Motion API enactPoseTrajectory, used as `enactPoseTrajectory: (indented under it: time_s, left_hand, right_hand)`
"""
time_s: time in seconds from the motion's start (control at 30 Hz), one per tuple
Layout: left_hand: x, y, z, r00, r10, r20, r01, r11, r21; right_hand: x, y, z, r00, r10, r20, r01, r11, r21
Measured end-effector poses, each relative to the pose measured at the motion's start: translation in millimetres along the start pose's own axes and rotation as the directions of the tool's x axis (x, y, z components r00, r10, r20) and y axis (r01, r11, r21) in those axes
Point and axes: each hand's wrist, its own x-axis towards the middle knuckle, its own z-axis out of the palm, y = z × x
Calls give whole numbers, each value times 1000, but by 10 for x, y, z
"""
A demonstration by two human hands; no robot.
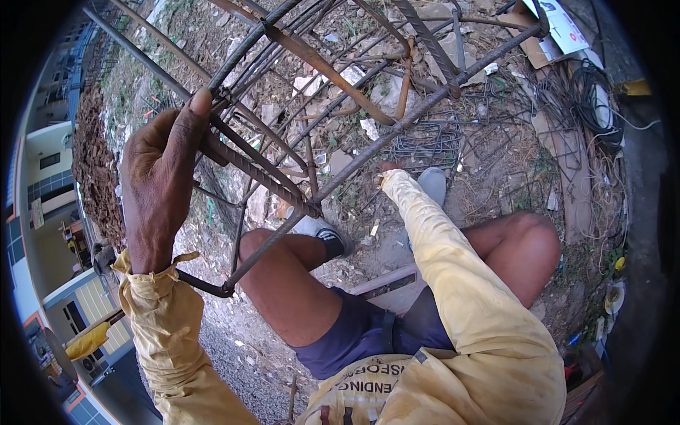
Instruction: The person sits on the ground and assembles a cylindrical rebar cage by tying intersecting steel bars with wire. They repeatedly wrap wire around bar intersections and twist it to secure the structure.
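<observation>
A cage of steel rebar (354,165), made of long ribbed bars and bent cross ties, stands tilted in front of me and over my left knee. My left hand (159,180) is closed around a bar at the cage's left side, thumb on top and fingers curled behind it. A rusty tie bar (329,72) runs across the upper middle of the cage. My right hand (387,168) is low, beyond the long near bar and close to my grey shoe (432,185). Most of it is hidden past the sleeve cuff, so its fingers cannot be made out.
Bent steel ties (428,142) lie heaped on the rubble ground beyond my feet. Farther right are a wooden plank (570,170), a coil of black cable (593,103) and a white printed sheet (559,28). Buildings (53,166) stand at the left, with gravel (237,361) below.
</observation>
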Motion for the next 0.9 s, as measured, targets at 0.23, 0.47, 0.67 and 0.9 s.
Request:
enactPoseTrajectory:
  time_s: [0.23, 0.47, 0.67, 0.9]
  left_hand:
    - [-20, -17, -2, 1000, 18, -20, -17, 999, 38]
    - [-166, -83, -89, 945, 205, -254, -206, 978, 21]
    - [-1071, 74, 239, 793, 408, -452, -605, 613, -507]
    - [-1668, -553, 1996, 890, 339, 305, -250, 922, -295]
  right_hand:
    - [-425, 227, 132, 999, 35, -7, -34, 986, 164]
    - [-1084, 624, 45, 992, 124, -32, -86, 827, 555]
    - [-2000, 593, -991, 994, 52, 92, -101, 725, 682]
    - [-3337, 247, -1966, 988, -146, 50, 115, 912, 393]
